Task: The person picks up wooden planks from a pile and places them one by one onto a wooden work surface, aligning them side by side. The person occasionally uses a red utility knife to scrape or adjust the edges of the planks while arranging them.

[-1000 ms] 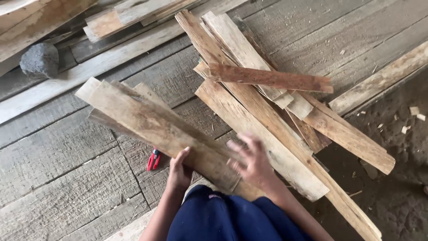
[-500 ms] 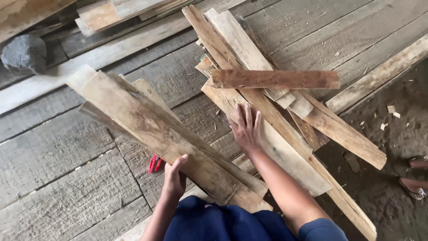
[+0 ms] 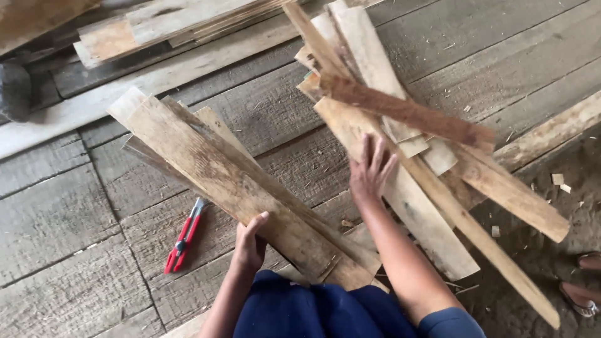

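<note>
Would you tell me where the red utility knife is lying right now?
In the head view the red utility knife lies on the grey floorboards at lower left, just left of the left hand and below the stack of planks it grips.

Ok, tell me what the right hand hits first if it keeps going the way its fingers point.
The right hand lies on a pale plank, fingers pointing up-frame. Straight ahead, it would probably meet the reddish-brown board lying crosswise on the pile, though depth is unclear.
</note>
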